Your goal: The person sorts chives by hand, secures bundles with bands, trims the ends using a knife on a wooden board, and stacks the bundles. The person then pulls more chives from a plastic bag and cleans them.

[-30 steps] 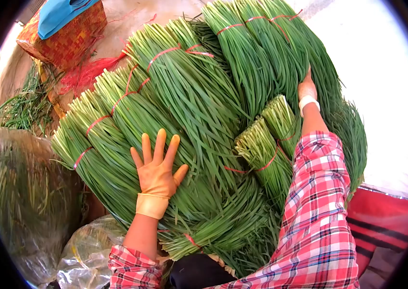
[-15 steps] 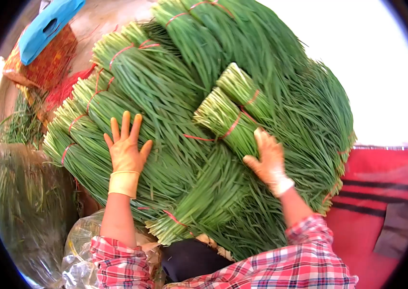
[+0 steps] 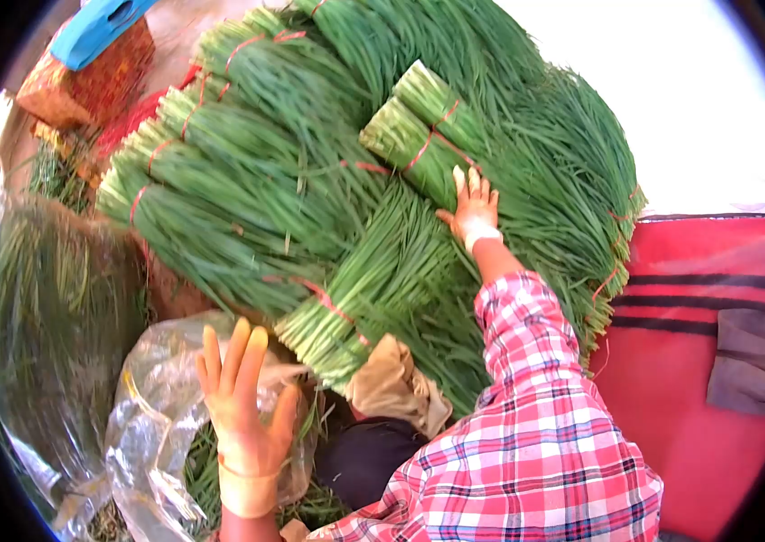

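Observation:
Long green leafy stalks, tied with red bands into bundles (image 3: 301, 194), lie in a large fanned pile. My left hand (image 3: 247, 406), in an orange-yellow glove, is raised with fingers spread and nothing in it, over a clear plastic bag (image 3: 152, 388) at the lower left. My right hand (image 3: 474, 210), also gloved, rests with fingers apart on the leaves just below two smaller bundles (image 3: 414, 135) with pale cut ends. Near my body another banded bundle (image 3: 333, 316) points its cut ends to the lower left.
A filled clear bag (image 3: 57, 316) stands at the left. Behind it are an orange patterned box (image 3: 89, 81) with a blue bag (image 3: 98, 32) and red strings (image 3: 134, 117). A brown cloth (image 3: 398, 384) lies near my dark-clad knee. At the right is a red surface (image 3: 671, 434) with a grey cloth (image 3: 751, 361).
My left hand has lifted off the bundles and come back toward my body. My right hand has drawn back from the far bundles to the leaves by the small ones. The view has shifted.

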Motion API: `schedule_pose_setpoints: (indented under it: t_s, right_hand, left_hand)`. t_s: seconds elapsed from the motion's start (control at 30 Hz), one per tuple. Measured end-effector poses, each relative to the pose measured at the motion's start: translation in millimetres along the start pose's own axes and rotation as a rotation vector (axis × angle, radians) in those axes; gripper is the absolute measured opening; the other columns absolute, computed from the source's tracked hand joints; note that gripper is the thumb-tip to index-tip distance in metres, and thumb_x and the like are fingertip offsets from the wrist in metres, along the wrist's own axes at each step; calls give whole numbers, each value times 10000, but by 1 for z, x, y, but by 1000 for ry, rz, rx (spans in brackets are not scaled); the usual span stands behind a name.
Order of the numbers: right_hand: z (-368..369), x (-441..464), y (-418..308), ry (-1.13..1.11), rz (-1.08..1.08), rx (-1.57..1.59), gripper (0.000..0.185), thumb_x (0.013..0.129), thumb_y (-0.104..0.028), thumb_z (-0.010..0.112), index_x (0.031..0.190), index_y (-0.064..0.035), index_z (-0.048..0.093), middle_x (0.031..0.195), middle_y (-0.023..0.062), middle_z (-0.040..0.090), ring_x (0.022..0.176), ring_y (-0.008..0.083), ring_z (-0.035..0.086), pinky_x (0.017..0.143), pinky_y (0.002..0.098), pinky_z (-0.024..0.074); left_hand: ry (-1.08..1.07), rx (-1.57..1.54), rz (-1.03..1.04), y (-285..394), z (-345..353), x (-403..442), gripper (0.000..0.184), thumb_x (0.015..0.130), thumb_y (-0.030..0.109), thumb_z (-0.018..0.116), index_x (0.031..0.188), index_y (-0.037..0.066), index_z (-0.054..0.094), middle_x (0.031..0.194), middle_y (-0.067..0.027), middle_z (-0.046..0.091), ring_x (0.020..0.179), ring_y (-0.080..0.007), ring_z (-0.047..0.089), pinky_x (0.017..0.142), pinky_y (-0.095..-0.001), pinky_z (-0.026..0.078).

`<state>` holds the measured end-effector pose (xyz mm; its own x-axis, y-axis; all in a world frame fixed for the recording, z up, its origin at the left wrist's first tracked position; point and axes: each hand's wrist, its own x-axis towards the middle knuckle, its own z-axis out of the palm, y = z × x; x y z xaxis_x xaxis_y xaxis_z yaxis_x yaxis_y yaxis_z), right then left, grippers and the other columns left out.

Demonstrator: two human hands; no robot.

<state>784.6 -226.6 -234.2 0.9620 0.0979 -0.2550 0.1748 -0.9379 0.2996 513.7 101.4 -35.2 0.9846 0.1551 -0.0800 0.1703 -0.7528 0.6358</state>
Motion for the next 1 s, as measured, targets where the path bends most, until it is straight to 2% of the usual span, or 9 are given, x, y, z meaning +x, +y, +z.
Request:
schedule_pose_setpoints:
  t_s: [0.23, 0.33, 0.53, 0.63, 0.7, 0.77, 0.9, 0.93, 1.0]
  right_hand:
    - [-51, -24, -27, -245, 183, 31, 825, 862, -365, 553, 1473, -244, 13, 1512, 143, 128, 1367, 386, 181, 1068, 572, 178]
    - [-79, -81, -12, -56, 8, 75, 717, 869, -322, 530, 1461, -208, 142, 1466, 150, 259, 1354, 354, 225, 1065, 586, 164]
    - [-42, -229, -2, -192, -334, 69, 772, 871, -525, 476, 1463, -148, 156, 1452, 146, 283, 1322, 378, 263, 1065, 559, 196]
    - [-10, -259, -6, -60, -381, 45, 732, 872, -450, 517, 1457, -162, 185, 1457, 141, 280, 1340, 364, 239, 1089, 522, 159]
    - [-49, -288, -2, 290, -496, 244, 584, 850, -359, 554, 1358, -142, 365, 1297, 131, 451, 1214, 320, 383, 1008, 496, 265]
    - [-81, -326, 13, 350, -692, 323, 484, 855, -319, 543, 1287, -133, 429, 1150, 110, 530, 1086, 285, 471, 918, 450, 351]
    - [-67, -424, 56, -76, -686, 627, 289, 892, -271, 495, 1148, -179, 592, 872, 155, 630, 803, 329, 607, 725, 424, 484]
    - [-42, -446, 69, -4, -755, 849, 290, 882, -262, 512, 1152, -195, 596, 890, 141, 648, 819, 301, 625, 738, 390, 493]
    - [-28, -486, 95, -387, -567, 861, 249, 873, -253, 535, 1089, -192, 642, 875, 82, 675, 806, 263, 645, 738, 341, 501]
  left_hand:
    - [-219, -175, -202, -22, 1, -183, 610, 702, 104, 682, 1270, 29, 474, 1330, -185, 455, 1294, -449, 308, 1054, -538, 211]
    - [-219, -227, -266, -16, -10, -241, 529, 808, 104, 608, 1302, 7, 446, 1314, -185, 477, 1287, -398, 347, 1069, -466, 241]
    - [122, -322, -424, -7, -7, -357, 491, 833, 17, 589, 1307, 60, 467, 1353, -163, 446, 1285, -357, 366, 1029, -404, 328]
    - [124, -55, -559, 49, -36, -388, 482, 817, 58, 623, 1281, 51, 492, 1307, -161, 494, 1245, -361, 420, 1004, -402, 367]
    - [-20, 213, -670, 79, -46, -420, 479, 811, 88, 641, 1268, 50, 503, 1284, -164, 515, 1228, -361, 440, 994, -407, 382]
    - [234, 320, -596, 78, -27, -486, 509, 788, 126, 670, 1263, 46, 506, 1253, -160, 541, 1224, -353, 448, 997, -407, 381]
    - [495, 35, -718, 111, -15, -556, 474, 822, 167, 672, 1241, 8, 519, 1239, -194, 541, 1177, -334, 489, 1002, -392, 376]
    - [543, -14, -769, 118, -11, -570, 475, 836, 193, 671, 1231, -21, 515, 1242, -212, 530, 1160, -321, 498, 994, -388, 386]
    - [548, 59, -751, 127, -3, -591, 482, 837, 199, 671, 1229, -30, 512, 1245, -217, 525, 1158, -322, 499, 994, -384, 387]
